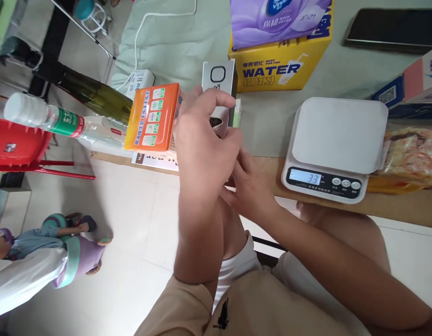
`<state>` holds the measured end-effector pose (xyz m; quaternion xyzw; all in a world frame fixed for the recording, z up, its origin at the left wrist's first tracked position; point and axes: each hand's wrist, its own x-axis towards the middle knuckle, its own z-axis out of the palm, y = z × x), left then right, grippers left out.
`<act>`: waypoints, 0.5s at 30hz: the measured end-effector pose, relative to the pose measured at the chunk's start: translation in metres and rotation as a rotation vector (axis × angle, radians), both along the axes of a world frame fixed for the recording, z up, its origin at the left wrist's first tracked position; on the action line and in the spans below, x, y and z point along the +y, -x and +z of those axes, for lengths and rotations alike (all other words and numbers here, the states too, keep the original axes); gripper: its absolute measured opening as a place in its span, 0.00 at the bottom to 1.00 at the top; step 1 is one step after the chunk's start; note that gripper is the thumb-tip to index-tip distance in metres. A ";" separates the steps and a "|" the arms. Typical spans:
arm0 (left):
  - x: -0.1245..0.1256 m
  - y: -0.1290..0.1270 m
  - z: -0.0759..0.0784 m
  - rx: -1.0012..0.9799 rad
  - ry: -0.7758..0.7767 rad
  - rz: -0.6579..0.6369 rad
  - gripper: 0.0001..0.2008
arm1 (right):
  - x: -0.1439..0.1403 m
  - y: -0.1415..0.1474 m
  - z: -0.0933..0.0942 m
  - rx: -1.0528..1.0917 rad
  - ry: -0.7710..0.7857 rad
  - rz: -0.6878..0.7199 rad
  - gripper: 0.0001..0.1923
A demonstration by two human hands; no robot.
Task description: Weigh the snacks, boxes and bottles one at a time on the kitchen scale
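Observation:
My left hand (205, 135) is raised over the table's front edge, its index finger and thumb curled in front of a silver box (209, 74) with a black side. A dark patch shows between finger and thumb; I cannot tell whether it is print on the box or something held. Just below, my right hand (253, 186) meets the left, fingers bent and partly hidden beneath it. Whatever lies between the two hands is out of sight. An orange soap box (153, 116) stands beside my left hand. Behind the silver box, a pale green and white box (237, 112) partly shows.
To the right, a white kitchen scale (338, 135) reads about 33. A yellow water carton (272, 70) carries a purple tissue pack (272, 21). Bottles (67, 122) stand left; a phone (394, 29) and bagged food (414, 151) lie right. A child sits on the left.

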<state>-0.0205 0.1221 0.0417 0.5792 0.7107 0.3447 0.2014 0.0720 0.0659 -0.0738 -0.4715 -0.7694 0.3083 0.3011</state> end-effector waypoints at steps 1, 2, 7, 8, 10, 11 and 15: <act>-0.002 0.000 0.002 -0.008 -0.017 0.000 0.21 | -0.001 0.000 0.000 -0.033 -0.011 0.016 0.28; -0.003 0.000 0.003 -0.013 -0.037 -0.003 0.21 | -0.002 -0.001 0.001 -0.066 -0.020 0.021 0.26; -0.003 0.005 0.000 -0.039 -0.148 -0.049 0.20 | -0.013 -0.003 0.007 -0.198 -0.090 -0.036 0.31; -0.002 0.006 -0.001 -0.058 -0.163 -0.055 0.20 | -0.015 -0.002 0.008 -0.218 -0.095 -0.053 0.33; -0.002 0.007 -0.001 -0.097 -0.185 -0.063 0.20 | -0.016 0.005 0.009 -0.235 -0.088 -0.104 0.38; -0.003 0.007 -0.001 -0.107 -0.193 -0.062 0.20 | -0.016 0.009 0.009 -0.235 -0.080 -0.138 0.39; -0.005 0.006 0.001 -0.098 -0.243 -0.062 0.20 | -0.011 0.027 0.006 -0.254 -0.083 -0.234 0.38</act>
